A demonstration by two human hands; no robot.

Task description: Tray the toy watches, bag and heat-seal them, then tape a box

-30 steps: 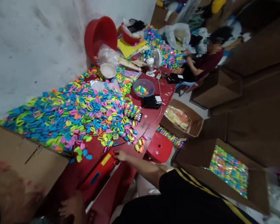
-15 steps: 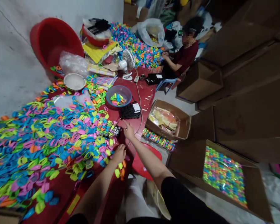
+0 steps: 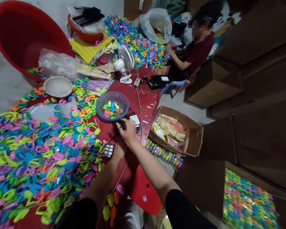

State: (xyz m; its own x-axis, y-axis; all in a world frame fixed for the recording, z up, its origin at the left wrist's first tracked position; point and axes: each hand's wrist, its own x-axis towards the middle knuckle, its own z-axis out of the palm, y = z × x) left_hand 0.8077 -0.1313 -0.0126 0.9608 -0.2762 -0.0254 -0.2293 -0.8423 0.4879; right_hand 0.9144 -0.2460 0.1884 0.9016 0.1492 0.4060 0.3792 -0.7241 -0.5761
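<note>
Place: a small workshop, apparently for assembling or packing by hand
Red table (image 3: 147, 93): bright plastic pieces (image 3: 47, 156) heaped from lower left to upper middle
Lower right: similarly coloured packed goods (image 3: 250, 198) in rows under shiny clear film, inside a carton
Right side: large brown cardboard boxes (image 3: 259, 136) crowded together
Upper right: a seated person (image 3: 201, 54), hands at the far heap
Containers: large red tub (image 3: 33, 35), upper left; blue basin (image 3: 112, 106) of pieces, centre
Fittings: small white fan (image 3: 125, 58) on the tabletop

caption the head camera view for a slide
Left hand and right hand near a blue bowl, bright plastic pieces heaped on a red table
</note>
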